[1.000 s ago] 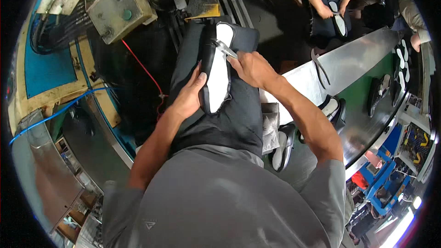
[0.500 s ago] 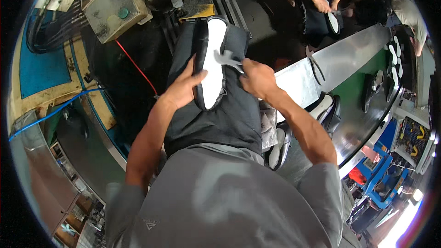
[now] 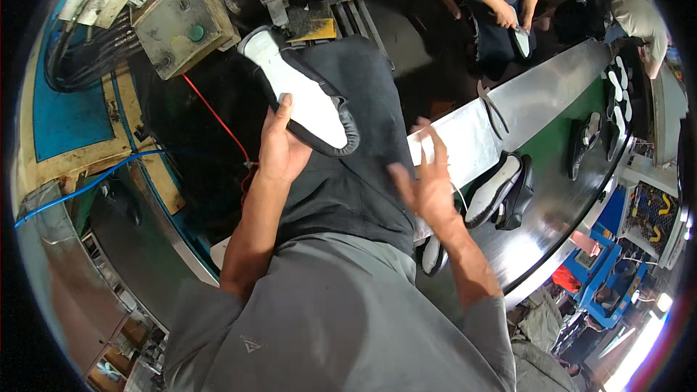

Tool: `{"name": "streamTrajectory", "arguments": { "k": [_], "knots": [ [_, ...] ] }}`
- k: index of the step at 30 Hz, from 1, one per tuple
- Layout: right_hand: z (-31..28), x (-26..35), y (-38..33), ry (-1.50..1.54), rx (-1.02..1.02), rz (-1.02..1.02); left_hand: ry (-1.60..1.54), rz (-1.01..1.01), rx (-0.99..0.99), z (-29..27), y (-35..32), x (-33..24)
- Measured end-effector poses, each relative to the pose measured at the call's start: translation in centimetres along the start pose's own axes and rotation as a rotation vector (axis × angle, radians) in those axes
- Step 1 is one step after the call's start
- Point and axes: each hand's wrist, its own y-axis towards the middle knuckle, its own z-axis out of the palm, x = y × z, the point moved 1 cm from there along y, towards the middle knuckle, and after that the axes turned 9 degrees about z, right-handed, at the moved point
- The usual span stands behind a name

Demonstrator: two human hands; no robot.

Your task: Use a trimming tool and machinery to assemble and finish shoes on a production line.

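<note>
My left hand point(image 3: 282, 147) grips a black shoe upper point(image 3: 345, 131), its thumb lying on the white underside point(image 3: 308, 101). The shoe is tilted over my left thigh, its narrower end pointing up and left. My right hand point(image 3: 432, 192) is off the shoe, beside my right thigh at the near end of a metal ledge point(image 3: 559, 80). Its fingers are spread and slightly blurred, with no tool visible in them. Close by on the right lie a white-bottomed shoe point(image 3: 494, 190) and a black shoe point(image 3: 517, 199).
A dark curved tool point(image 3: 494, 110) lies on a white sheet point(image 3: 465, 141). More shoes point(image 3: 583, 145) rest on the green belt point(image 3: 555, 156). Ahead stand a machine and a control box point(image 3: 185, 29). At the upper right another person's hand point(image 3: 506, 16) holds a shoe.
My right hand has left the shoe, moved right and toward me, and no longer shows the grey forked tool. My left hand has tilted the shoe to the left.
</note>
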Motion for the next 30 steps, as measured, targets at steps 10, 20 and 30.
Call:
{"name": "streamTrajectory", "arguments": {
  "k": [10,20,30],
  "knots": [
    [-3.0,14.8,13.2,-0.115,0.109,-0.479,0.312,0.519,0.222,7.6,-2.4,-5.1],
    [-3.6,21.9,31.4,-0.208,-0.283,-0.392,0.737,0.397,0.146,-3.0,6.4,-4.6],
    [4.9,23.3,37.6,-0.325,-0.388,-0.361,1.343,0.731,0.219,-5.3,3.6,-0.7]
  ]
}}
